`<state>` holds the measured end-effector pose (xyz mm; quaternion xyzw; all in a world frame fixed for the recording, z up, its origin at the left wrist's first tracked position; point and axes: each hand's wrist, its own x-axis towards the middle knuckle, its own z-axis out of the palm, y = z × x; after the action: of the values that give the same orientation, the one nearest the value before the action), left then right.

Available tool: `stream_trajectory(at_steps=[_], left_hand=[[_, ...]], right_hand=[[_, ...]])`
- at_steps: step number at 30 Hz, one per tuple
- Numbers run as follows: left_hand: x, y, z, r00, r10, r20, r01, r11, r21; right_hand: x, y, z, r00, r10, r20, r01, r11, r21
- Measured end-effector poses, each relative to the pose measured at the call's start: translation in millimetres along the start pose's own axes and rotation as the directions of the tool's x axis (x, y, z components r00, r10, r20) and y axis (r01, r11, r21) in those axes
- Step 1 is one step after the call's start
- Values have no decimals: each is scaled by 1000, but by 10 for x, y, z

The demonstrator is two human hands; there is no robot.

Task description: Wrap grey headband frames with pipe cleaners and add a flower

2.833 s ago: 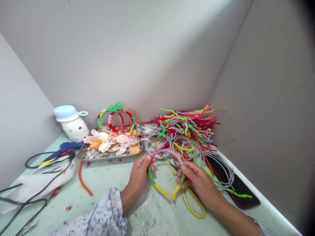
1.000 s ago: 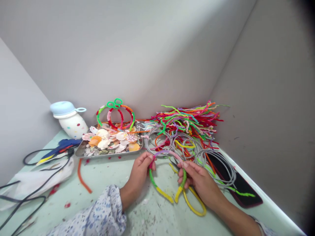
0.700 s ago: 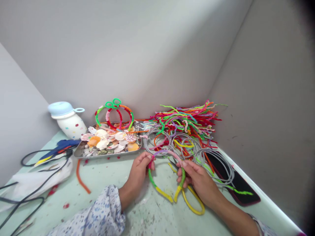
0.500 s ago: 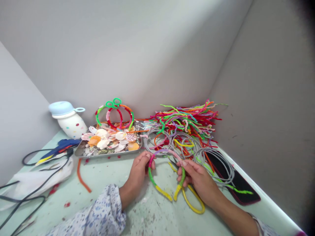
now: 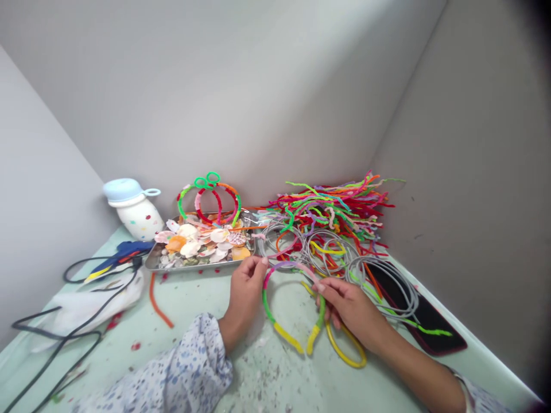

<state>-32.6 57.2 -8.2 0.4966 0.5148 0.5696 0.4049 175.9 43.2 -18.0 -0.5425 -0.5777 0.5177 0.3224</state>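
A hoop wrapped in pipe cleaners [image 5: 269,312] hangs between my hands, purple and pink at its top, green down the sides, yellow at its two lower ends, which nearly meet. My left hand [image 5: 247,289] pinches the hoop at its upper left. On the upper right, my right hand [image 5: 344,304] grips it between thumb and fingers. Beneath my right hand lies a yellow loop [image 5: 359,361], partly hidden by it.
Behind my left hand stands a metal tray [image 5: 202,265] of shells with decorated hoops [image 5: 217,201]. Wire coils [image 5: 387,287] and piled pipe cleaners [image 5: 336,201] lie right. A bottle [image 5: 140,217], black cable [image 5: 64,338], pliers [image 5: 124,250] and plastic bag [image 5: 99,301] lie left.
The view has shifted, so the tabletop objects appear further right. The hoop's yellow ends are closer together. Both hands still hold it.
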Motion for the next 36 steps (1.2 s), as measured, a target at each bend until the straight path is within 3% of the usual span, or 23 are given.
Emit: stream_trajectory(at_steps=[7,12,15,16,18,19,22,24,26,27,29,31,33,36], left_hand=[[80,-38,-68,996,88,-23,-86,995,53],[12,-25,-47,990,140,28,-142,987,75],[-81,39,-33,975,211,67,-218,969,118],[-129,67,-28,955,282,95,-295,942,162],[-257,121,-12,891,410,194,-447,865,227],[-335,143,2,840,476,262,-533,816,225],[-575,166,63,584,658,475,-779,620,98],[-692,156,102,414,723,553,-871,491,9],[-749,146,123,279,751,599,-926,376,-40],[-758,147,125,231,751,618,-939,340,-62],[-752,157,119,170,745,645,-952,292,-87],[-735,167,113,153,735,661,-955,282,-93],[-722,162,118,167,736,656,-953,291,-85],[-706,119,148,222,770,598,-949,312,-51]], right_hand=[[17,-137,142,997,55,50,-45,981,-187],[-4,-191,197,973,-222,-64,159,843,-514],[5,-167,173,943,-324,-70,228,787,-573],[16,-161,160,934,-351,-63,253,776,-578],[48,-167,132,922,-383,-48,287,764,-578],[68,-183,117,922,-385,-49,288,764,-578],[138,-272,66,926,-373,-53,269,753,-600],[183,-336,36,931,-364,-39,258,728,-634],[221,-371,26,941,-339,-4,250,701,-668],[236,-371,34,948,-319,11,240,690,-683],[254,-343,81,960,-280,24,215,676,-704],[257,-292,165,963,-265,37,211,669,-713],[248,-249,256,962,-267,62,229,659,-717],[242,-256,300,949,-302,90,274,650,-709]])
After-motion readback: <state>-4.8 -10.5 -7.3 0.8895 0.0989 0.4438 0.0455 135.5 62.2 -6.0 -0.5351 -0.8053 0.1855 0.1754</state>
